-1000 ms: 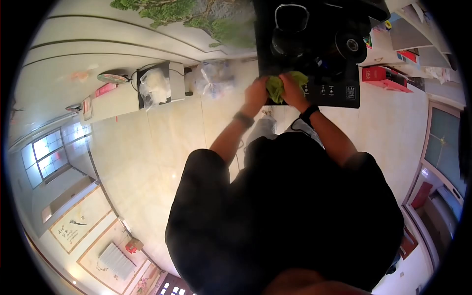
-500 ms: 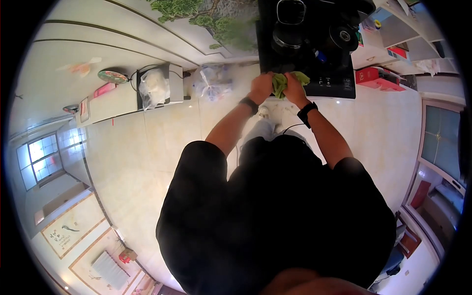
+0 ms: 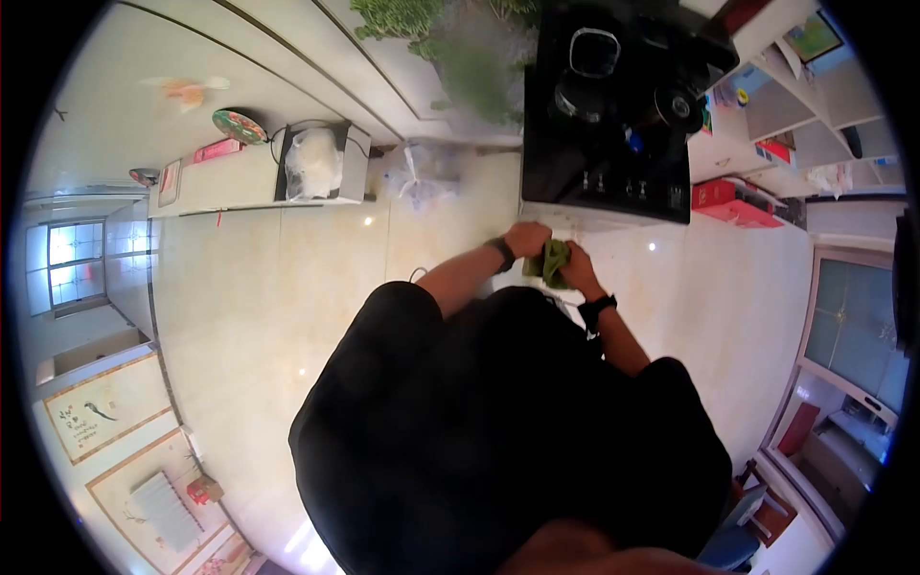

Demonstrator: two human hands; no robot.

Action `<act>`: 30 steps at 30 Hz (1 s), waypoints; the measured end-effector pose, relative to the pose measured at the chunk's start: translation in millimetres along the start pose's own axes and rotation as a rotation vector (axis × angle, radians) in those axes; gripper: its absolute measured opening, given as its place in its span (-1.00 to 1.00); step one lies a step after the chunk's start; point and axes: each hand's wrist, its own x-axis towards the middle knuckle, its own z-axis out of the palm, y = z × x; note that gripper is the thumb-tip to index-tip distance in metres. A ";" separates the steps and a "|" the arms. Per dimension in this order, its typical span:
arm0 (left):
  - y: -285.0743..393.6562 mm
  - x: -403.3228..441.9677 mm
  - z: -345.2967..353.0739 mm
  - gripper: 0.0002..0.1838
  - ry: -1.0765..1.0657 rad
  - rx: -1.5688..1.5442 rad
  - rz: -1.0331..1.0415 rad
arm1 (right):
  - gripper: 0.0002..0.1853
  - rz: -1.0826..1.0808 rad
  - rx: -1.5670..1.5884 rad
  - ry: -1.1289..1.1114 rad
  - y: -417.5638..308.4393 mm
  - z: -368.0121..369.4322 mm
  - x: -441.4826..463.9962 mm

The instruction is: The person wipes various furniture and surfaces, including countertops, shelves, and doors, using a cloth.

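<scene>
A crumpled green cloth [image 3: 549, 264] is gripped between my two hands, close in front of my body. My left hand [image 3: 527, 239] is closed on its left side, and my right hand [image 3: 578, 267] is closed on its right side. Both hands are apart from the black table [image 3: 575, 182], whose near edge lies just beyond them. On its glossy dark top stand a square clear-rimmed container [image 3: 595, 53] and a round black object [image 3: 678, 107]. A small blue item [image 3: 634, 142] lies near these.
A clear plastic bag [image 3: 422, 177] rests on the floor left of the table. Further left, a white bag [image 3: 313, 165] sits on a low cabinet [image 3: 216, 182]. A red box [image 3: 733, 199] stands right of the table, below white shelves [image 3: 781, 101]. Pale tiled floor [image 3: 278, 287] surrounds me.
Both hands have drawn back from the table's near edge toward my body, carrying the green cloth with them. My view has shifted, so the table appears lower and slightly to the right.
</scene>
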 end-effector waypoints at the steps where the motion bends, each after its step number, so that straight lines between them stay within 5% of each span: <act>1: -9.6 -4.3 5.2 -0.81 0.061 -0.058 0.037 | -0.76 0.007 -0.029 0.013 -10.1 2.5 -3.1; 6: -40.1 -33.5 -60.0 -0.82 0.104 -0.133 0.137 | -0.70 0.013 0.050 0.056 -62.6 28.2 19.1; 11: -110.5 -87.0 -152.3 -0.59 0.324 -0.241 0.197 | -0.52 -0.016 0.168 0.066 -148.8 72.0 77.3; 17: -180.2 -147.0 -261.7 -0.49 0.617 -0.305 0.127 | -0.37 -0.274 0.163 0.215 -274.1 122.3 152.5; 30: -159.1 -166.4 -465.1 -0.12 0.899 -0.385 0.376 | -0.38 -0.765 -0.065 0.639 -461.1 49.3 263.0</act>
